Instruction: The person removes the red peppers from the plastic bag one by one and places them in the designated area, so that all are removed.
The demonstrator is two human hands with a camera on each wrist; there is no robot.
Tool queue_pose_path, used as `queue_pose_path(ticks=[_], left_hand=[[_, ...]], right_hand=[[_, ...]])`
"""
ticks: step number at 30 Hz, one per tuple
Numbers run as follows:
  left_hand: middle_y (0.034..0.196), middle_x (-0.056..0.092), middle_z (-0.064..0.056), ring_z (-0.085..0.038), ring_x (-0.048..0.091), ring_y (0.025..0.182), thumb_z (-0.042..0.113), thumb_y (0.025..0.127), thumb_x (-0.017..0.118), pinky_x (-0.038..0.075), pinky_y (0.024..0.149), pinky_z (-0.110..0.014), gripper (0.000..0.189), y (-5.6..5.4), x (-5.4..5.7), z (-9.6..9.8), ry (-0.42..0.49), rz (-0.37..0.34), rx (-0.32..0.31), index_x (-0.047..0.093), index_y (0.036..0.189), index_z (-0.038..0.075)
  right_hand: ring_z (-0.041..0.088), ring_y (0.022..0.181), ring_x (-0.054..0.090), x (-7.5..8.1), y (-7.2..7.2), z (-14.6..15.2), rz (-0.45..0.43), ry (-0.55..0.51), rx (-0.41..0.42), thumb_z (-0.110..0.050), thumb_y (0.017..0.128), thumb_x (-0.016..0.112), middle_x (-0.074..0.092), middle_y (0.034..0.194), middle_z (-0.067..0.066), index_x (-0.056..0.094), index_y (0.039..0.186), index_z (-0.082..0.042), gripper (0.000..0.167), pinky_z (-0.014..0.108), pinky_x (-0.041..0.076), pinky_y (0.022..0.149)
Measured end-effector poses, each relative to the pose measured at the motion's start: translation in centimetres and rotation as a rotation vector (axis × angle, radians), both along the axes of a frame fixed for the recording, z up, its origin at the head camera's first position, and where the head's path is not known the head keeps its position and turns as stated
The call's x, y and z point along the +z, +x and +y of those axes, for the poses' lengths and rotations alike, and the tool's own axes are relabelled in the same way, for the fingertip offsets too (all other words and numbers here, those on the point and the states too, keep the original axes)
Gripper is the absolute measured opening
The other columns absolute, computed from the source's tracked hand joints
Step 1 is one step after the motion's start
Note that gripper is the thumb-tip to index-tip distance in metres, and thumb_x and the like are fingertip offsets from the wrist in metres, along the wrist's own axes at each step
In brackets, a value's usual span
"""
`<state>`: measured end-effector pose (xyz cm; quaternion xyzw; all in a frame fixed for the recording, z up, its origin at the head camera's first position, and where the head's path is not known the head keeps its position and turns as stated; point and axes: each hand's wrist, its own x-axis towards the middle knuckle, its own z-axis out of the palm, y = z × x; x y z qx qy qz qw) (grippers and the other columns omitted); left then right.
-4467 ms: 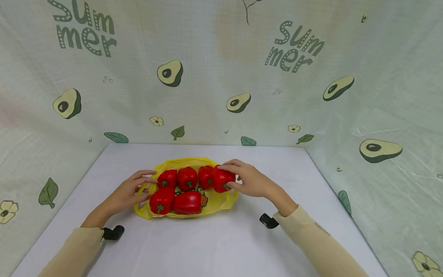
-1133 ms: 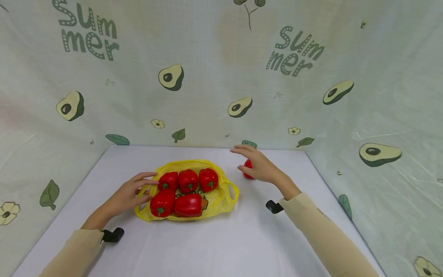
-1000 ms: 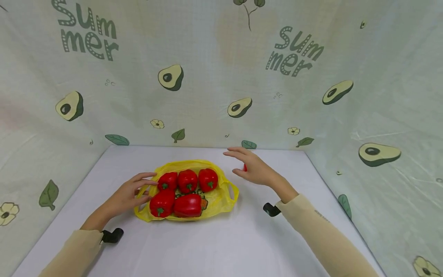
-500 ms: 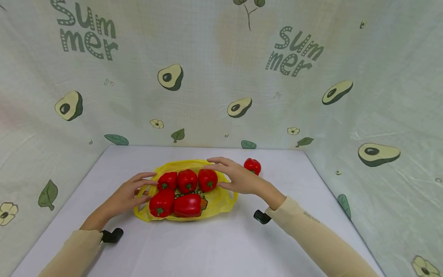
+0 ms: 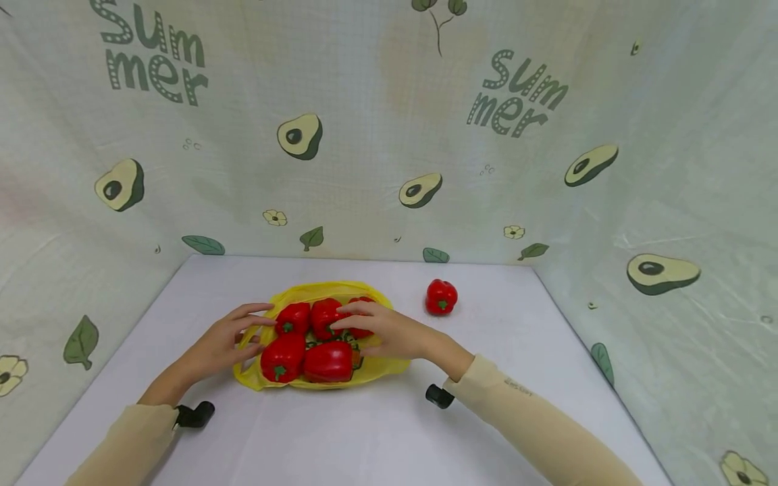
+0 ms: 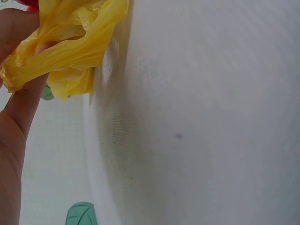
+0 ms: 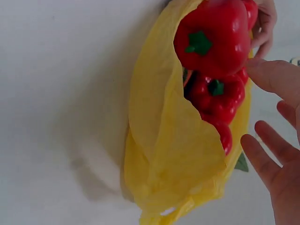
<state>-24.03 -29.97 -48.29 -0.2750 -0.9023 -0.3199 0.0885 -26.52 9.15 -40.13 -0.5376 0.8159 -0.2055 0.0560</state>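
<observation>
Several red bell peppers (image 5: 328,362) with green stems lie in a spread yellow plastic bag (image 5: 379,366). My left hand (image 5: 226,343) holds the bag at its left end; in the left wrist view the thumb (image 6: 29,101) passes behind the yellow handle (image 6: 70,56). Over the bag's right half reaches my right hand (image 5: 389,331), fingers apart and gripping nothing, partly covering the back right pepper (image 5: 360,332). In the right wrist view its fingers (image 7: 265,161) hang near the peppers (image 7: 215,35). One bell pepper (image 5: 441,297) stands alone on the table, right of the bag.
A white-covered table (image 5: 340,439) bears the bag and the lone pepper. Behind and at both sides hangs a pale cloth (image 5: 365,88) printed with avocados, leaves and "summer". Black wrist cameras (image 5: 196,414) sit at both cuffs.
My right hand took the rightmost pepper from the bag, set it on the table at the back right and released it. It then moved left over the bag. The left hand stayed put.
</observation>
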Motion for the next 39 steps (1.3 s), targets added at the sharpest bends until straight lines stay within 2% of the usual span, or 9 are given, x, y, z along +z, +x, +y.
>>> queue_pose_path(ticks=[5, 15, 20, 27, 33, 39], left_hand=[[0.156, 0.051, -0.011, -0.037, 0.055, 0.132, 0.006, 0.088, 0.086, 0.059, 0.086, -0.024, 0.048, 0.0, -0.1, 0.1, -0.002, -0.014, -0.001, 0.072, 0.132, 0.02], [0.154, 0.052, -0.011, -0.038, 0.053, 0.134, 0.005, 0.088, 0.086, 0.058, 0.088, -0.022, 0.046, 0.2, 0.2, -0.1, 0.005, 0.002, -0.004, 0.073, 0.13, 0.017], [0.154, 0.053, -0.011, -0.038, 0.053, 0.134, 0.004, 0.087, 0.086, 0.058, 0.09, -0.022, 0.046, 0.1, 0.1, -0.1, 0.008, 0.018, -0.014, 0.073, 0.13, 0.016], [0.154, 0.053, -0.009, -0.036, 0.053, 0.135, 0.004, 0.087, 0.087, 0.057, 0.091, -0.023, 0.047, -0.1, 0.1, -0.1, -0.014, 0.035, -0.013, 0.073, 0.13, 0.018], [0.153, 0.053, -0.01, -0.033, 0.057, 0.128, 0.001, 0.086, 0.087, 0.058, 0.087, -0.022, 0.047, -0.1, 0.2, 0.0, 0.005, 0.041, -0.021, 0.074, 0.129, 0.016], [0.153, 0.054, -0.011, -0.035, 0.055, 0.131, 0.002, 0.086, 0.087, 0.058, 0.089, -0.025, 0.047, 0.0, 0.2, 0.0, -0.014, 0.049, -0.016, 0.074, 0.129, 0.017]], right_hand=[[0.024, 0.154, 0.036, -1.1, 0.6, -0.8, -0.027, 0.067, -0.002, -0.012, 0.094, 0.082, 0.044, 0.165, 0.005, 0.056, 0.154, -0.018, 0.065, 0.031, 0.049, 0.112], [0.023, 0.153, 0.037, -2.7, 1.0, -2.0, -0.023, 0.08, 0.051, 0.0, 0.095, 0.075, 0.045, 0.164, 0.008, 0.063, 0.147, -0.02, 0.058, 0.022, 0.045, 0.111], [0.021, 0.151, 0.04, -3.2, 1.1, -2.2, -0.02, 0.086, 0.058, -0.001, 0.095, 0.074, 0.048, 0.162, 0.009, 0.066, 0.144, -0.02, 0.053, 0.018, 0.044, 0.11], [0.019, 0.147, 0.044, -3.6, 1.0, -2.1, -0.029, 0.095, 0.023, -0.005, 0.096, 0.075, 0.051, 0.159, 0.007, 0.065, 0.145, -0.019, 0.053, 0.016, 0.046, 0.106], [0.02, 0.143, 0.048, -3.7, 1.0, -2.1, 0.005, 0.085, -0.01, -0.014, 0.097, 0.078, 0.051, 0.155, 0.006, 0.066, 0.145, -0.02, 0.05, 0.019, 0.048, 0.106], [0.019, 0.141, 0.05, -3.6, 1.2, -2.0, 0.006, 0.091, -0.047, -0.018, 0.098, 0.078, 0.052, 0.153, 0.006, 0.065, 0.146, -0.022, 0.05, 0.021, 0.049, 0.105]])
